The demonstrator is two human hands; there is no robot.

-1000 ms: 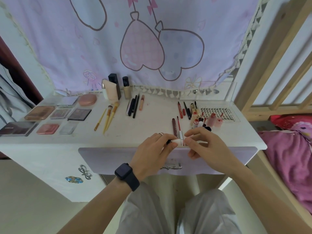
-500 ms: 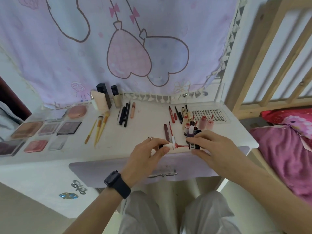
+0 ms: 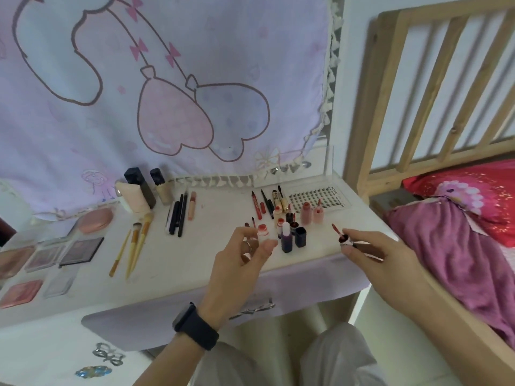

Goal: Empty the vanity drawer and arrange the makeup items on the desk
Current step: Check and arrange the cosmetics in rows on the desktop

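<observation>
Wand (image 3: 344, 238) of lip gloss pinched in right hand (image 3: 373, 254), red tip raised clear of desk (image 3: 200, 246) — presumably against smearing; left hand (image 3: 237, 263) relaxed, grasping nothing, beside uncapped tube (image 3: 262, 229) standing upright among lip items

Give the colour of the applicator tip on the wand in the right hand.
Red, on the thin dark-capped applicator wand; head view.

Cropped by the left edge: brown palette (image 3: 12, 260). Mostly covered by right hand (image 3: 381, 263) fingers: lip gloss wand (image 3: 344, 238), handle unseen. Unclear whether left hand (image 3: 237, 263) touches white tube (image 3: 262, 229). Too blurred to read: label on purple bottle (image 3: 286, 242).
</observation>
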